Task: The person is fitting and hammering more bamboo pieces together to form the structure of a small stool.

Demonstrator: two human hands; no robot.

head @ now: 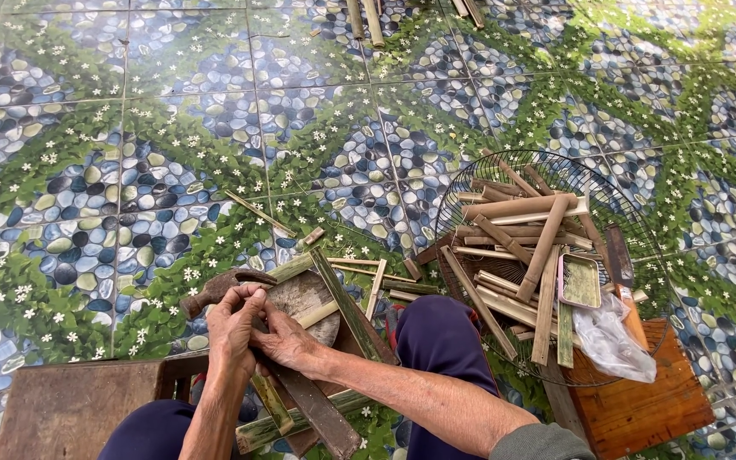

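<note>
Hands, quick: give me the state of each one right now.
Left hand: closed around the rusty blade and a bamboo strip.
Right hand: closed over the same blade, pressed against the left hand; what else it holds cannot be told.

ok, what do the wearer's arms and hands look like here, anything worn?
Both hands are bare: no gloves, rings or watch visible on the left hand or right hand. The forearms are bare too. The right arm has a grey-green sleeve pushed up near the elbow; no sleeve shows on the left arm.
</note>
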